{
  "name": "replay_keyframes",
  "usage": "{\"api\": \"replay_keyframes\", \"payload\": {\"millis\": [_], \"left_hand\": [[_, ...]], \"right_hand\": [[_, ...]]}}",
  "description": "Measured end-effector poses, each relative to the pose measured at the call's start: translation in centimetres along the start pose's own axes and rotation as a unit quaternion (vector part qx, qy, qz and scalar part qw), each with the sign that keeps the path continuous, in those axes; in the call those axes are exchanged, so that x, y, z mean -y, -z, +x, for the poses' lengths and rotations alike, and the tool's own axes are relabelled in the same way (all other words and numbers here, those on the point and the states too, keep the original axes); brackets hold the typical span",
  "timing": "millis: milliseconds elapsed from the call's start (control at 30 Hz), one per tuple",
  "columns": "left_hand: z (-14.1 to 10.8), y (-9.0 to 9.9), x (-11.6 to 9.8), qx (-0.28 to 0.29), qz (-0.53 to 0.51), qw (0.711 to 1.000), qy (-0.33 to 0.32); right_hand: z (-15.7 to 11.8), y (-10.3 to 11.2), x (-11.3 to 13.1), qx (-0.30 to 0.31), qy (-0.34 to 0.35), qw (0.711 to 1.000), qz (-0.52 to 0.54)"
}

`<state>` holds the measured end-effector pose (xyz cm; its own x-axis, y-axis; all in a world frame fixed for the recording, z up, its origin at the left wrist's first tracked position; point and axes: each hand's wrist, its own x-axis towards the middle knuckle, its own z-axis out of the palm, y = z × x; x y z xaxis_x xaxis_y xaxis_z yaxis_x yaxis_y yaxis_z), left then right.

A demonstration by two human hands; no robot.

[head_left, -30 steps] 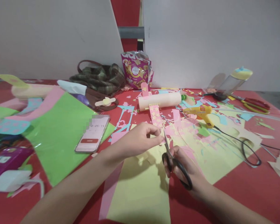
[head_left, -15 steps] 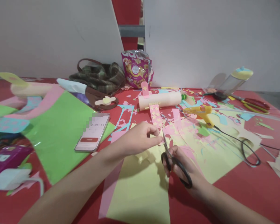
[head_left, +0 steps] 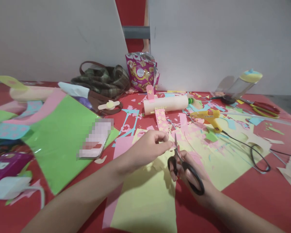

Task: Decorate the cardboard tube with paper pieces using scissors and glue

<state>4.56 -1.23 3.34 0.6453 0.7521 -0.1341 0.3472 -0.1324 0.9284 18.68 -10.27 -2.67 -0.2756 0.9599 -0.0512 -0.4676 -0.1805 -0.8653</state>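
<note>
My right hand [head_left: 188, 165] grips a pair of black-handled scissors [head_left: 194, 176], its fingers through the loops and the blades pointing up and away. Just left of the blades, my left hand [head_left: 154, 144] is closed in a pinch on a small pale piece of paper [head_left: 172, 147], mostly hidden by the fingertips. Below both hands lies a large yellow sheet [head_left: 145, 200], partly over a pink sheet [head_left: 110, 207]. Beyond them rests a cream paper tube [head_left: 171, 104] with a star-patterned pink strip [head_left: 161, 120] at its side.
A yellow glue gun [head_left: 207, 117] with a black cord lies to the right, among paper scraps. Pliers [head_left: 265, 109] and a clear container [head_left: 243, 85] stand farther right. At left are a phone [head_left: 95, 139], green sheet [head_left: 55, 149] and plaid bag [head_left: 104, 79]; a snack bag [head_left: 141, 72] is behind.
Both hands have shifted slightly right, and the scissors have turned a little. The scissor blades look closer together now. My left hand keeps its pinch.
</note>
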Motion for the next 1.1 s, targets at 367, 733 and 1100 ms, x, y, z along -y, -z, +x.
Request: {"api": "replay_keyframes", "payload": {"millis": [367, 733, 1100], "left_hand": [[-0.2, -0.8, -0.3, -0.034, -0.04, 0.999, -0.004], [-0.1, -1.4, -0.3, -0.059, -0.09, 0.994, 0.025], [-0.2, -2.6, 0.1, -0.065, -0.223, 0.972, 0.042]], "right_hand": [[0.1, -0.2, 0.2, 0.007, -0.01, 1.0, 0.025], [0.1, -0.3, 0.3, -0.007, 0.003, 1.0, -0.008], [0.1, -0.2, 0.5, -0.016, 0.013, 1.0, -0.004]]}}
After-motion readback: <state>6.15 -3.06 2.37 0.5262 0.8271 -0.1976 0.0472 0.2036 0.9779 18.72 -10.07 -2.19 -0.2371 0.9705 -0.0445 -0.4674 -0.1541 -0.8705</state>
